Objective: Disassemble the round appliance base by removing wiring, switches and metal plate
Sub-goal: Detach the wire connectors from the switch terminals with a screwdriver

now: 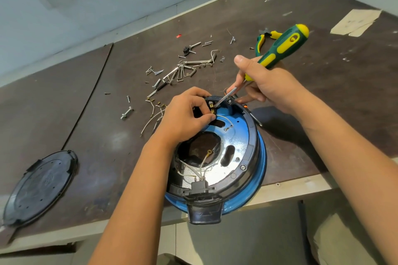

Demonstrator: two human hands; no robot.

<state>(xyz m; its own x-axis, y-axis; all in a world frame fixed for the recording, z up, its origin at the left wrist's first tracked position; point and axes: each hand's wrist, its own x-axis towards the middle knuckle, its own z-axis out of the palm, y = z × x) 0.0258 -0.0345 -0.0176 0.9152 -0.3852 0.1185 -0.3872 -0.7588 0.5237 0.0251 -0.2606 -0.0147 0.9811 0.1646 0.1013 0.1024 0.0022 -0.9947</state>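
The round appliance base [254,157], blue with a black rim, lies upside down at the table's near edge. Its blue metal plate [239,133] is exposed, with white wires [202,168] running to a black connector [199,186] at the near side. My left hand [185,116] pinches a small black switch with brass terminals [212,106] at the far rim. My right hand [265,84] grips a green and yellow screwdriver [286,45], whose metal tip touches that switch.
Loose screws, bolts and metal brackets [176,71] are scattered behind the base, with cut wires [153,118] to its left. Green and yellow pliers [263,40] lie farther back. A black round cover [38,187] sits at the left near edge. Tape [355,21] is stuck far right.
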